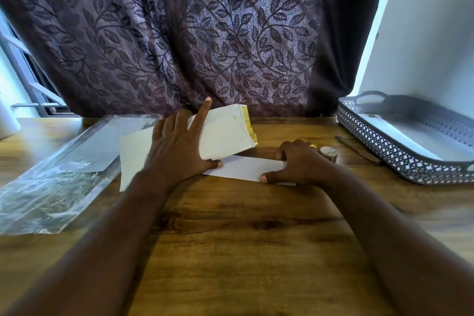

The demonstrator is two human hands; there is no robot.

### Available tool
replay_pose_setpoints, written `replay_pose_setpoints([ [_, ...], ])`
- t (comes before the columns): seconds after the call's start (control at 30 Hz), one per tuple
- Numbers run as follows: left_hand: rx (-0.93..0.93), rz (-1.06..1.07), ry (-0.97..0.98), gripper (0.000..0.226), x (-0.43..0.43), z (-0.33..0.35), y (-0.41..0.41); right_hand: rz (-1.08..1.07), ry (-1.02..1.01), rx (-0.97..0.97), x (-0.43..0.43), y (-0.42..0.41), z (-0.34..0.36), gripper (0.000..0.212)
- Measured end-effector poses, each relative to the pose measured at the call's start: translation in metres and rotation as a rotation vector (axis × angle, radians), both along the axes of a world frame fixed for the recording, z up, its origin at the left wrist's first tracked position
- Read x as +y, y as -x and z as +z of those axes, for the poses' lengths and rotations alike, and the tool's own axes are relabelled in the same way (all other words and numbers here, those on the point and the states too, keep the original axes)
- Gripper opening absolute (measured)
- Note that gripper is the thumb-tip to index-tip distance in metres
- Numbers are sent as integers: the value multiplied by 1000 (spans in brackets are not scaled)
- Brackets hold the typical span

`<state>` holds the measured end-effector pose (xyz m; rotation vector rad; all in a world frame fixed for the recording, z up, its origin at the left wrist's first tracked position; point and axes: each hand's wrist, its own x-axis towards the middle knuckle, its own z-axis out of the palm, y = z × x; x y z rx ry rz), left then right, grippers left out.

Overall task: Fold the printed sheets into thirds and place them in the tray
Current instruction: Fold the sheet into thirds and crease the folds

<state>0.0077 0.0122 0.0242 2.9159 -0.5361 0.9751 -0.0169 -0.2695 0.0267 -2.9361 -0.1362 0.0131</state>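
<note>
A folded white sheet (247, 168) lies as a narrow strip on the wooden table (243, 226). My right hand (300, 161) grips its right end, thumb on the near edge and fingers curled over the far edge. My left hand (179, 143) presses on the strip's left end with the thumb, its index finger pointing up. Under and behind my left hand lies a creased white paper with a yellow torn edge (225, 133) on top of another white sheet (133, 156). The grey lattice tray (384, 146) stands at the right and holds white paper (420, 138).
A clear plastic sleeve (56, 179) with paper inside lies at the left. A small tape roll (329, 152) and a pen (359, 150) sit between my right hand and the tray. A leaf-patterned curtain (205, 33) hangs behind the table.
</note>
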Motion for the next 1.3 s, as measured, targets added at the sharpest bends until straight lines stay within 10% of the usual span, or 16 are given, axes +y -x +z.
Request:
replay_pose_setpoints([
  [0.6,94,62,156,133,8,-2,-6,-264,-920,-411,-26,2,2,12],
  [0.87,81,81,176,129,8,-2,-5,-327,-1058,-758,-31,10,15,10],
  [1.3,4,35,181,127,2,1,-1,-193,-1129,-685,-28,18,21,9],
])
